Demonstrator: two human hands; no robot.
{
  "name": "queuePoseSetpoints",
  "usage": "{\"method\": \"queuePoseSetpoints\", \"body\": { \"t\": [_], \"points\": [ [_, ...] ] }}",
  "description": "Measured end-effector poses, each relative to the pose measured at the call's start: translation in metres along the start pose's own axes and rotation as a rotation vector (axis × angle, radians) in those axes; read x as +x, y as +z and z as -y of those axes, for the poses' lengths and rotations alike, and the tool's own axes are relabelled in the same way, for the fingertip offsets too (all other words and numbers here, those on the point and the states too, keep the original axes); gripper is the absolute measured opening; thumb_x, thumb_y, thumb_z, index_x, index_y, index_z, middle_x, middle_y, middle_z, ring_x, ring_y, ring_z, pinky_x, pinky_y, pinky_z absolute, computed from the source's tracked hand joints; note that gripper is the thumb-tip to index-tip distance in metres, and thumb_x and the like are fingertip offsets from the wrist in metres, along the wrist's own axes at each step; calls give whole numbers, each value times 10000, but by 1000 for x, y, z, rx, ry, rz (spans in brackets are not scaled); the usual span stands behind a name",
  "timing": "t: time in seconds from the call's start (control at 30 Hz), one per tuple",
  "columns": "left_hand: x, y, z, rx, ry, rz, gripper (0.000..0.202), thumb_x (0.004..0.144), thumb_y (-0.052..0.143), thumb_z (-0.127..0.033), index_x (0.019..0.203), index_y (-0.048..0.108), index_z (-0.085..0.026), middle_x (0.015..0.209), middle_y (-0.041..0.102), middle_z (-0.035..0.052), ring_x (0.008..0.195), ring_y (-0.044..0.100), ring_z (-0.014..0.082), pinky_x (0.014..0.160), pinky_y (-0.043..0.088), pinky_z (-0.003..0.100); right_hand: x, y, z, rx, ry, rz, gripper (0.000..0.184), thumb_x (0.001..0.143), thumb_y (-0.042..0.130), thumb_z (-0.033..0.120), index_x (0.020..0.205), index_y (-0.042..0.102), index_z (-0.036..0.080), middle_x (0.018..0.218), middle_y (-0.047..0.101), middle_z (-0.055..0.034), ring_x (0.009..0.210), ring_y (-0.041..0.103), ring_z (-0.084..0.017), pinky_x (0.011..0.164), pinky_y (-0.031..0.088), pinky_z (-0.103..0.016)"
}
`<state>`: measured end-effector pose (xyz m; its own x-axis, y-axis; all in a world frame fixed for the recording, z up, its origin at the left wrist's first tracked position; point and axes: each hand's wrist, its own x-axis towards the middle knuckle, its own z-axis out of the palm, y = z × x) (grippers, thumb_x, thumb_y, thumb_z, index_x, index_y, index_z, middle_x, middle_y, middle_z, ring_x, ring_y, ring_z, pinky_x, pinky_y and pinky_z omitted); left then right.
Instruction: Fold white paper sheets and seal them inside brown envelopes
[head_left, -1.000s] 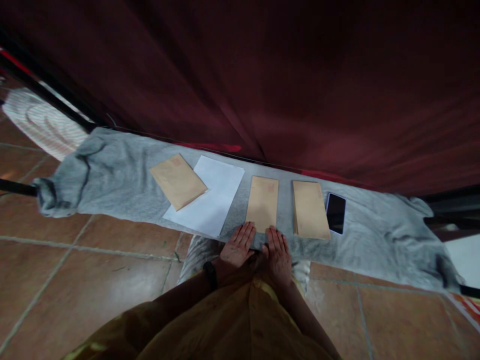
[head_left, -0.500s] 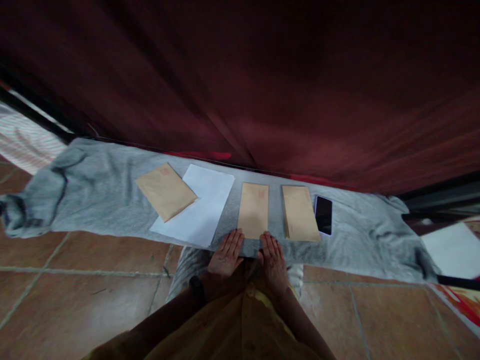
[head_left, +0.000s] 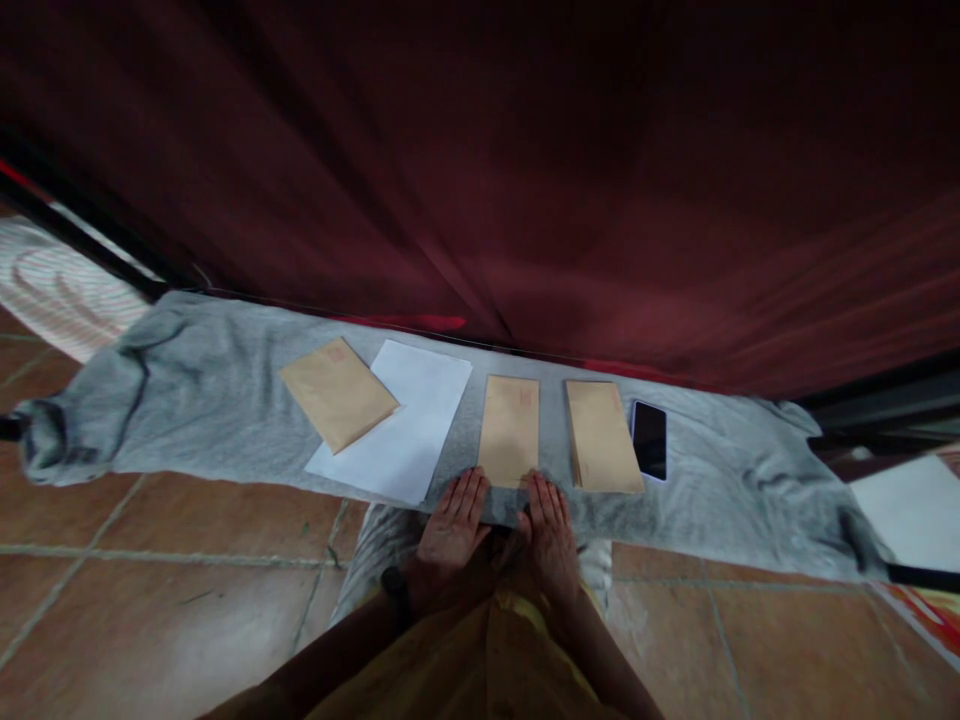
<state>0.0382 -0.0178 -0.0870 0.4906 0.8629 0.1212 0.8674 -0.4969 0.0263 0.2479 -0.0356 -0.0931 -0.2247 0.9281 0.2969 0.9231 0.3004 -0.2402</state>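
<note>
My left hand (head_left: 450, 530) and my right hand (head_left: 550, 535) lie flat, fingers stretched out, on the near edge of a grey cloth (head_left: 225, 400) spread over the tiled floor. Their fingertips touch the near end of a brown envelope (head_left: 510, 428) lying lengthwise between them. To its right sits a stack of brown envelopes (head_left: 602, 435), then a dark phone (head_left: 649, 440). To the left a white sheet of paper (head_left: 405, 435) lies with another brown envelope (head_left: 337, 392) overlapping its left corner. A dark band is on my left wrist.
A dark red curtain (head_left: 525, 180) hangs right behind the cloth. Terracotta floor tiles (head_left: 150, 600) spread around me. A striped fabric (head_left: 60, 290) lies at the far left, and a white sheet (head_left: 911, 510) at the right edge. My yellow-brown garment fills the bottom centre.
Both hands stay flat at the envelope's near end. Only the camera view has shifted slightly; the objects on the cloth keep their places.
</note>
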Motion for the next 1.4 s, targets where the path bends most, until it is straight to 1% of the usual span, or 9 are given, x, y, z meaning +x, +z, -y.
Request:
{"method": "queuePoseSetpoints", "body": {
  "t": [0.1, 0.2, 0.3, 0.4, 0.53, 0.83, 1.07, 1.23, 1.4],
  "points": [
    [4, -2, -5, -14, 3, -13, 699, 936, 501, -372, 1531, 309, -60, 1609, 306, 178, 1503, 267, 296, 1201, 291, 454, 9, -1, 7, -2, -22, 47, 574, 1051, 351, 287, 1590, 216, 144, 1563, 410, -136, 1461, 346, -264, 1168, 339, -491],
    [10, -2, -11, -40, 29, -5, 696, 931, 489, -338, 1543, 289, -74, 1626, 287, 147, 1515, 239, 275, 1222, 254, 442, 17, 2, 14, 15, -65, 72, 554, 1049, 358, 294, 1574, 274, 137, 1544, 445, -125, 1450, 369, -245, 1189, 318, -469],
    [15, 1, -14, -69, 46, 4, 698, 939, 471, -363, 1549, 278, -84, 1630, 290, 130, 1515, 243, 250, 1236, 226, 425, 20, 5, 18, 35, -78, 76, 537, 1045, 363, 291, 1555, 322, 124, 1534, 459, -124, 1444, 377, -226, 1208, 291, -451],
    [17, 6, -13, -75, 49, 8, 702, 951, 457, -390, 1554, 265, -85, 1623, 310, 131, 1512, 253, 246, 1240, 216, 432, 20, 7, 19, 35, -64, 88, 526, 1042, 371, 284, 1545, 346, 133, 1537, 456, -121, 1445, 375, -222, 1217, 270, -453],
    [16, 9, -9, -67, 68, 20, 723, 948, 466, -419, 1558, 259, -91, 1620, 312, 134, 1511, 254, 256, 1236, 224, 448, 19, 7, 17, 28, -54, 105, 528, 1043, 372, 290, 1551, 339, 150, 1533, 461, -121, 1445, 376, -233, 1208, 273, -468],
    [13, 2, -2, -31, 51, 23, 685, 969, 463, -428, 1541, 302, -89, 1623, 292, 146, 1513, 247, 265, 1227, 245, 440, 10, 3, 4, 9, -29, 118, 536, 1056, 364, 317, 1557, 319, 132, 1567, 408, -121, 1451, 364, -243, 1197, 283, -447],
    [15, 2, -1, -67, 75, 46, 744, 964, 464, -480, 1559, 252, -86, 1636, 244, 157, 1523, 210, 276, 1239, 220, 458, 5, 0, -2, 11, -40, 102, 555, 1059, 342, 296, 1584, 241, 145, 1588, 368, -126, 1471, 329, -248, 1185, 302, -464],
    [19, 0, -5, -85, 146, 52, 721, 970, 453, -493, 1557, 271, -115, 1652, 213, 120, 1525, 201, 267, 1243, 217, 430, 7, -1, 0, -3, -29, 123, 541, 1057, 343, 298, 1562, 292, 111, 1577, 384, -138, 1484, 298, -259, 1193, 279, -479],
    [20, 1, -7, -91, 180, 78, 754, 936, 523, -441, 1556, 265, -97, 1649, 217, 135, 1528, 191, 271, 1247, 210, 437, 12, -3, 4, -1, -15, 128, 525, 1052, 348, 283, 1545, 331, 106, 1571, 397, -133, 1487, 290, -254, 1204, 254, -485]
  ]
}}
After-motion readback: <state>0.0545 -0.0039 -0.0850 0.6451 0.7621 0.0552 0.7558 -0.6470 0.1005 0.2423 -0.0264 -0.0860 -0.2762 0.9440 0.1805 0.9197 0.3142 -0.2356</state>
